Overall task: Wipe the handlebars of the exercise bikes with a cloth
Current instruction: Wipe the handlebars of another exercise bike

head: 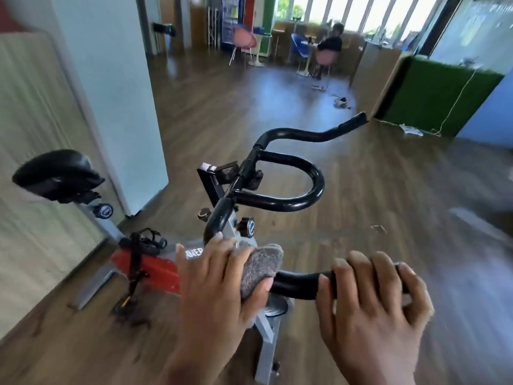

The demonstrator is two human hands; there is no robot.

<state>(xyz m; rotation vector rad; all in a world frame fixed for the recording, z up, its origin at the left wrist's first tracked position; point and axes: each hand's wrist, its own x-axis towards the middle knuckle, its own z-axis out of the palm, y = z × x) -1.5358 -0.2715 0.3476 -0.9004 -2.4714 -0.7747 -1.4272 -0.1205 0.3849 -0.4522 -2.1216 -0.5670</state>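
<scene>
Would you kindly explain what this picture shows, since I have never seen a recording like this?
There is no robot here. A person wears a wide-angle camera on the head, so the single picture looks forward and down at their own two bare hands. In front of them a bike stands on a wooden floor, with its black saddle at the left. The left hand grips a grey cloth wrapped over the black handlebar, as if for wiping. The right hand grips the handlebar's near end with no cloth, seemingly to steady it. Far off, a seated person is at a table by the windows.
</scene>
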